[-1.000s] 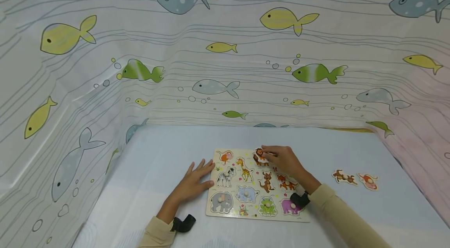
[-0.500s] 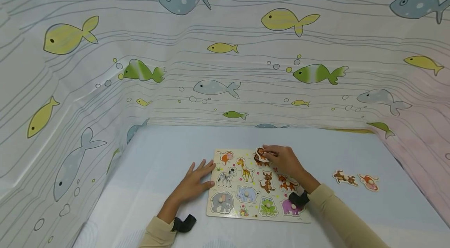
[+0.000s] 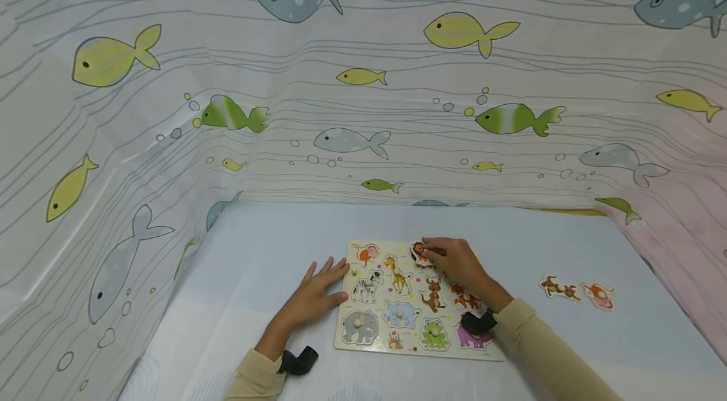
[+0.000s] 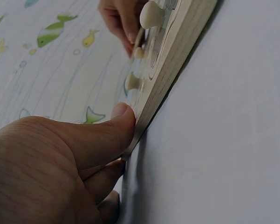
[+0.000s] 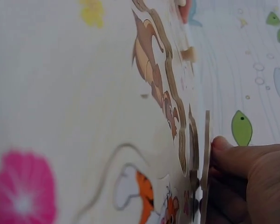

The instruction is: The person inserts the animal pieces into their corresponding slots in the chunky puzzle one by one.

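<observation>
A wooden animal puzzle board (image 3: 369,299) lies flat on the table. At its left side my left hand (image 3: 309,299) rests with fingers spread; in the left wrist view the thumb (image 4: 116,133) touches the board's edge. My right hand (image 3: 459,263) pinches a lion puzzle piece (image 3: 419,251) over the lion picture near the board's back right. Seen edge-on in the right wrist view, the piece (image 5: 206,158) stands slightly off the board. Giraffe (image 3: 399,275), zebra (image 3: 366,288), elephant (image 3: 360,327) and frog (image 3: 435,334) figures show on the board. Part of the tiger picture is hidden under the right wrist.
To the right of the board lie a loose kangaroo piece (image 3: 560,288) and a loose monkey piece (image 3: 598,295). A fish-patterned sheet (image 3: 426,98) hangs behind and beside the table. Black straps with camera mounts sit on both wrists.
The lion piece was raised a little to the right half a second ago; it now sits lower and further left, more squarely over the lion picture. My left hand stays in place.
</observation>
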A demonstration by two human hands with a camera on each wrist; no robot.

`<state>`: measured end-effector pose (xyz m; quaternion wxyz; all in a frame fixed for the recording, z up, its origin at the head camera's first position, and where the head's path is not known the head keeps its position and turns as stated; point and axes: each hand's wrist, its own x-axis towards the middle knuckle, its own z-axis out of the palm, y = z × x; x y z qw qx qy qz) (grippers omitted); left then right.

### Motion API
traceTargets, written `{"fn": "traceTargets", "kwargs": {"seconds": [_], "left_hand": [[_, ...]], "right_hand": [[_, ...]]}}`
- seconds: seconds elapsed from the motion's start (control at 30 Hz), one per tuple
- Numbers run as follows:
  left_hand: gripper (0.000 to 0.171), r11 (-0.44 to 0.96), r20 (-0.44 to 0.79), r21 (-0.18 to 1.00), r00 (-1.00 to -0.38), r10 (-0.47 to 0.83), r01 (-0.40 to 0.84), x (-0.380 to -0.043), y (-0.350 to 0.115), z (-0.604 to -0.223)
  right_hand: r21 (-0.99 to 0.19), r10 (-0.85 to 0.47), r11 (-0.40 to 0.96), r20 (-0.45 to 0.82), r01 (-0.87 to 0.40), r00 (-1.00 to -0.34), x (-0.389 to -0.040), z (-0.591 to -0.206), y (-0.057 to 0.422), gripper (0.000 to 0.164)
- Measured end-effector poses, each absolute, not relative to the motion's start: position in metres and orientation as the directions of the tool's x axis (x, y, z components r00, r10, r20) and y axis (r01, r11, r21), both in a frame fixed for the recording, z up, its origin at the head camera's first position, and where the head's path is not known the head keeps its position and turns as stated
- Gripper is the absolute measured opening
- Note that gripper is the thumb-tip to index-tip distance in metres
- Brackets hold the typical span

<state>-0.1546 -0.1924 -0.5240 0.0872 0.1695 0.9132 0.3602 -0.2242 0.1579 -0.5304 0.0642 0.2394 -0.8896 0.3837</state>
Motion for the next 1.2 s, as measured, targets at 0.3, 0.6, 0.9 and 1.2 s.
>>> {"fn": "traceTargets", "kwargs": {"seconds": [0.3,0.6,0.9,1.2], "left_hand": [[0.062,0.68,-0.04,0.691,-0.927,0.373,0.244,-0.1549,-0.1933,-0.5252],[0.063,0.676,-0.034,0.693,-0.926,0.377,0.25,-0.1555,-0.1937,-0.5258],[0.063,0.674,-0.035,0.698,-0.928,0.372,0.243,-0.1555,-0.1933,-0.5258],[0.063,0.682,-0.031,0.686,-0.926,0.377,0.255,-0.156,-0.1936,-0.5261]], "right_hand": [[-0.604,-0.391,0.628,0.299,-0.49,-0.87,-0.2232,-0.5323,0.1544,0.02],[-0.532,-0.421,0.655,0.333,-0.537,-0.844,-0.2229,-0.532,0.1529,0.021],[-0.512,-0.436,0.645,0.362,-0.567,-0.824,-0.2222,-0.5321,0.1535,0.017],[-0.501,-0.45,0.659,0.335,-0.561,-0.828,-0.2201,-0.5288,0.1526,0.018]]}}
